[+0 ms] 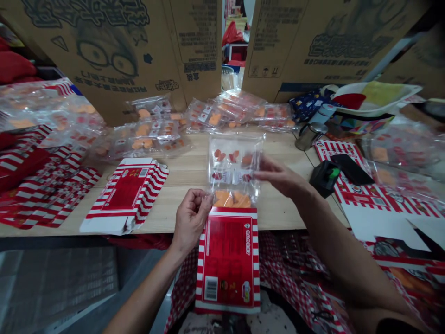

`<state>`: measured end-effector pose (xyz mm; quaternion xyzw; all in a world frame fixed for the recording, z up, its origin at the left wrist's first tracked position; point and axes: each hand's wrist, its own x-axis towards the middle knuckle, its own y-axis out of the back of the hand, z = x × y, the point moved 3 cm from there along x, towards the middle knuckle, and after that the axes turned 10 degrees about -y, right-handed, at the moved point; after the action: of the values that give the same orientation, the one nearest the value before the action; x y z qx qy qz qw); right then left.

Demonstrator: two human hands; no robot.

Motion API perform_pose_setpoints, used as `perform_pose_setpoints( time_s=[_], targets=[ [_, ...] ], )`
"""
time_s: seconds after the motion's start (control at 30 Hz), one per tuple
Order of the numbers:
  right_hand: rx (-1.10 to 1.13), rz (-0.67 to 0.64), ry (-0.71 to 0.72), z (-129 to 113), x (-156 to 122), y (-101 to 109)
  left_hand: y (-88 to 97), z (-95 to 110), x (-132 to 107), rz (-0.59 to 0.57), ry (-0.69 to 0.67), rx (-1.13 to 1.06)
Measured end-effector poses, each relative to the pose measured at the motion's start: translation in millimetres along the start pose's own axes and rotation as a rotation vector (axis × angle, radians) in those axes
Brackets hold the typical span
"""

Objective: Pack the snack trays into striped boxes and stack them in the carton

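A flat red box with striped edges lies tilted from the table's front edge towards my lap, its printed face up. At its top edge is a clear plastic bag with orange pieces and small printed packets. The bag's near end meets the box; whether it is inside I cannot tell. My left hand is closed at the box's upper left corner, beside the bag. Slightly blurred, my right hand has its fingers stretched out along the bag's right side, fingertips near or touching the plastic.
A stack of folded striped boxes lies left. More filled bags line the back before big cardboard cartons. A black tape dispenser, a metal-capped jar and flat printed card are on the right.
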<state>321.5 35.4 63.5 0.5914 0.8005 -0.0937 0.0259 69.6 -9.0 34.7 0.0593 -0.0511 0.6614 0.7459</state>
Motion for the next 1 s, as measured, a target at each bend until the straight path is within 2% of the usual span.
perform_pose_setpoints(
  time_s=[0.1, 0.2, 0.37, 0.43, 0.53, 0.6, 0.7, 0.8, 0.87, 1.0],
  targets=[
    [0.016, 0.219, 0.232, -27.6, 8.8, 10.7, -2.9, 4.2, 1.0, -0.029, -0.008, -0.033],
    [-0.104, 0.244, 0.269, -42.7, 17.1, 9.9, -2.5, 8.7, -0.2, 0.004, -0.038, 0.000],
    [-0.133, 0.097, 0.127, -32.9, 20.5, 4.1, 3.6, 10.2, -6.3, 0.118, -0.076, 0.084],
    [-0.135, 0.028, 0.074, -24.1, 18.5, 1.3, 4.7, 9.2, -7.7, 0.131, -0.084, 0.078],
    [-0.191, -0.153, -0.013, -9.8, 12.7, -8.7, 4.1, 6.3, -8.2, 0.104, -0.052, -0.013],
    [-0.281, -0.266, 0.012, -2.2, 6.9, -17.5, 3.3, 4.8, -8.5, 0.079, -0.035, -0.060],
    [-0.407, -0.355, 0.115, 7.9, -1.6, -28.6, 4.1, 4.3, -10.3, 0.078, -0.053, -0.036],
    [-0.430, -0.458, 0.112, 20.2, -7.4, -35.3, 7.6, 4.9, -13.0, 0.082, -0.095, 0.052],
    [-0.432, -0.513, 0.097, 26.6, -10.5, -36.7, 11.1, 5.2, -15.0, 0.040, -0.119, 0.112],
    [-0.399, -0.515, 0.063, 29.6, -18.6, -35.5, 19.2, 6.2, -21.2, -0.154, -0.150, 0.125]
  ],
)
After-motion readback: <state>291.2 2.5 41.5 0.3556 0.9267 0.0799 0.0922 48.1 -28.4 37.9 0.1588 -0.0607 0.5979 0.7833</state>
